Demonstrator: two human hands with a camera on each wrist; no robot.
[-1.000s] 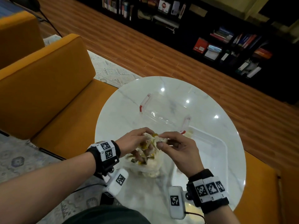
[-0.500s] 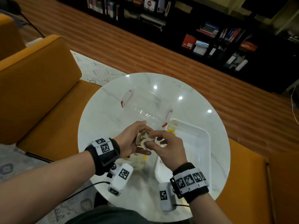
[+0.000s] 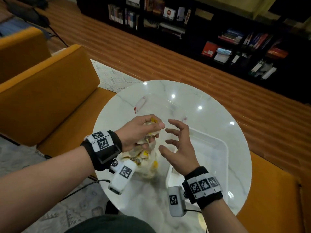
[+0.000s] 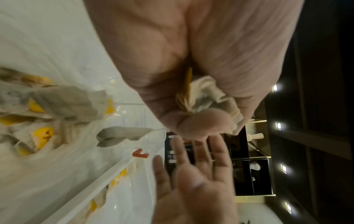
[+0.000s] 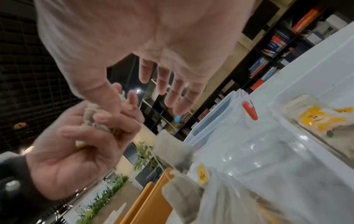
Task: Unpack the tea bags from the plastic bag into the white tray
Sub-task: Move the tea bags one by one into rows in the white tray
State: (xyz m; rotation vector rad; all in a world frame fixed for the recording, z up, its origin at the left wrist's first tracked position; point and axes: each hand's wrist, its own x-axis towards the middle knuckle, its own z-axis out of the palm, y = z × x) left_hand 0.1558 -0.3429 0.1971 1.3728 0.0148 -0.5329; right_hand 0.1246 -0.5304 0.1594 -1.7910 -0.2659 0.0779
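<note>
My left grip (image 3: 138,132) clutches tea bags (image 3: 152,122) above the bag (image 3: 148,167); right grip (image 3: 178,148) spread, empty, over the tray (image 3: 218,148); clear box (image 3: 170,108) behind.

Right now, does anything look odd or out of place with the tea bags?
Yes. The left hand grips a crumpled bunch of tea bags, and one tea bag dangles loose below by its string. The right hand holds nothing.

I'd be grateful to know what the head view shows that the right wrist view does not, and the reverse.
Only the head view shows the whole white tray on the round table and both wristbands. Only the right wrist view shows tea bags already lying in the tray. Both show the left hand gripping a bunch of tea bags and the right hand spread open.
</note>
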